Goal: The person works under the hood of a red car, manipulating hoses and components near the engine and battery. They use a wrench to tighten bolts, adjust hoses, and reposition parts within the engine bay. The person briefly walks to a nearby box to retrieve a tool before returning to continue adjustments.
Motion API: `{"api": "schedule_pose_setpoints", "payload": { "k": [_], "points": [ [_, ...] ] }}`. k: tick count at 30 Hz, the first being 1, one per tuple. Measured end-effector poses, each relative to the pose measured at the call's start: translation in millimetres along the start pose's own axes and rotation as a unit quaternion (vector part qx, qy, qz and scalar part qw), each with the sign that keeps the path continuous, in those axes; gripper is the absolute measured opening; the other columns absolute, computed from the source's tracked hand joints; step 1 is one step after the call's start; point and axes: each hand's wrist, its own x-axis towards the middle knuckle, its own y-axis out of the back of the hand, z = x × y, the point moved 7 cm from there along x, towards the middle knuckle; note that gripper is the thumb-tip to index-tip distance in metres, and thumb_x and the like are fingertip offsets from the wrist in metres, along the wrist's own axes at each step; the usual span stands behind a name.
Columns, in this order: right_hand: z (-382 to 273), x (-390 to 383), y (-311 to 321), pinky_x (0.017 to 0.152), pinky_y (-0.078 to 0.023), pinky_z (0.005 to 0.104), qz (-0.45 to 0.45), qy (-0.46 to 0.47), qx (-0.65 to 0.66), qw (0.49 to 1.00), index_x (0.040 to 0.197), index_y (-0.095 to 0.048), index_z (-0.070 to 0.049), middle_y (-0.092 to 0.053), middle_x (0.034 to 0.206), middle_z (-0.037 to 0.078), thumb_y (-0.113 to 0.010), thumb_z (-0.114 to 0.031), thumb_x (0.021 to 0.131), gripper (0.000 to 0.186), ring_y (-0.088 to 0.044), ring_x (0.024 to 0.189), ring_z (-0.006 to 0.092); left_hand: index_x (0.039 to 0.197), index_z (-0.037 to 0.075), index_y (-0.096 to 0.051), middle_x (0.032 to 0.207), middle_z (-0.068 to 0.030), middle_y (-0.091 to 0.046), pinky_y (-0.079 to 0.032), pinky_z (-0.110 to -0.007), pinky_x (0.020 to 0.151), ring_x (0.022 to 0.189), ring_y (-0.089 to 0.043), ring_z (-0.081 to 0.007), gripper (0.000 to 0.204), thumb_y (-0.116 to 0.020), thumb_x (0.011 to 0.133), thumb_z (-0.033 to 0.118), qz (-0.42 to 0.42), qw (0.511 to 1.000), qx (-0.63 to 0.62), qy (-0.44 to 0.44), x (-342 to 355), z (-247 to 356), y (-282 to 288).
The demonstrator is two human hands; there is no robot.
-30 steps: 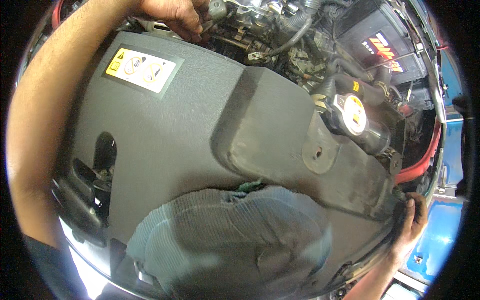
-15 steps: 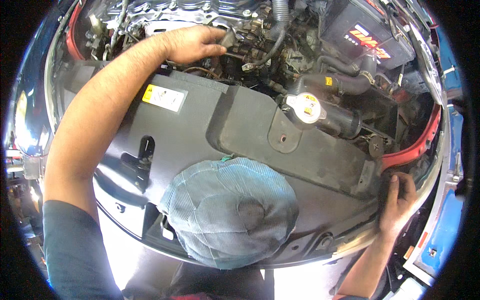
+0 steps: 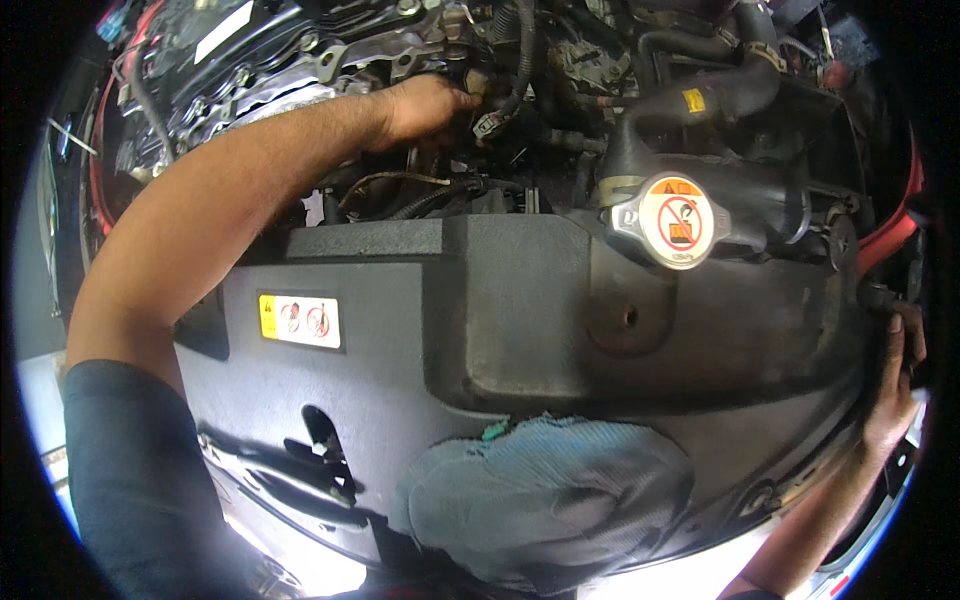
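My left hand (image 3: 430,108) reaches across into the engine bay, beside the metal engine (image 3: 322,66). Its fingers are closed round a small grey-brown piece (image 3: 478,82) at the fingertips; I cannot make out its kind. A hose and a wiring connector (image 3: 490,124) sit just right of it. Far to the right, my right hand (image 3: 897,365) is curled at the dark edge at the end of the black plastic cover (image 3: 540,300), thumb up; part of its fingers is hidden.
A blue-grey cloth (image 3: 550,500) lies on the cover near the front. A silver radiator cap (image 3: 683,222) with a warning label stands at the cover's back right. Behind it runs a thick black hose (image 3: 690,125). A warning sticker (image 3: 300,320) is on the cover's left.
The view has shifted closer to the engine, so the cover and cloth sit lower in the picture. My left hand is deeper among the engine parts. The right hand stays at the edge.
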Motion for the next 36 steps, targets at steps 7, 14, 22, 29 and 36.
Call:
{"api": "schedule_pose_setpoints", "payload": {
  "k": [7,14,22,29,36],
  "points": [
    [39.4,-15.1,8.1,0.103,-0.038,0.0315,0.061,-0.034,-0.026,0.997,0.121,-0.060,0.000,-0.062,0.119,0.011,-0.042,-0.022,0.104,0.033,-0.056,0.113,0.0195,0.120,-0.003,-0.056,0.100,-0.0173,-0.067,-0.059,-0.036,0.073,0.083,-0.069,-0.0240,0.042,-0.044,0.101,0.032,0.055,0.991,0.021,-0.119,19.2,-9.4,0.9],
    [60.4,-27.3,14.0,0.105,-0.038,0.0322,0.081,-0.057,-0.037,0.994,0.126,-0.057,-0.001,-0.059,0.125,0.011,-0.043,-0.024,0.104,0.035,-0.054,0.117,0.0194,0.120,-0.001,-0.057,0.088,-0.0180,-0.069,-0.058,-0.035,0.071,0.073,-0.069,-0.0222,0.044,-0.038,0.103,0.035,0.044,0.992,-0.112,-0.041,8.5,2.0,-7.4],
    [75.8,-34.1,13.8,0.106,-0.038,0.0330,0.089,-0.069,-0.042,0.993,0.131,-0.055,-0.001,-0.056,0.132,0.012,-0.044,-0.027,0.104,0.039,-0.052,0.122,0.0194,0.110,0.000,-0.063,0.087,-0.0146,-0.070,-0.053,-0.042,0.080,0.077,-0.067,-0.0230,0.060,-0.036,0.100,0.052,0.154,0.979,0.135,-0.022,26.7,-3.6,13.2],
    [83.9,-35.7,17.1,0.107,-0.038,0.0337,0.086,-0.077,-0.063,0.991,0.136,-0.052,-0.002,-0.054,0.138,0.012,-0.044,-0.029,0.104,0.043,-0.051,0.127,0.0193,0.109,0.001,-0.063,0.087,-0.0131,-0.070,-0.054,-0.040,0.070,0.074,-0.067,-0.0219,0.055,-0.041,0.099,0.050,0.120,0.987,0.076,-0.080,50.5,-10.0,11.8],
    [82.5,-46.2,13.9,0.108,-0.039,0.0329,0.185,-0.236,0.015,0.954,0.133,-0.056,-0.001,-0.057,0.136,0.011,-0.050,-0.029,0.102,0.042,-0.052,0.125,0.0188,0.112,-0.001,-0.062,0.088,-0.0139,-0.070,-0.055,-0.038,0.066,0.073,-0.069,-0.0214,0.054,-0.044,0.099,0.048,0.092,0.993,0.045,-0.050,45.4,-14.9,6.2]
  ]
}}
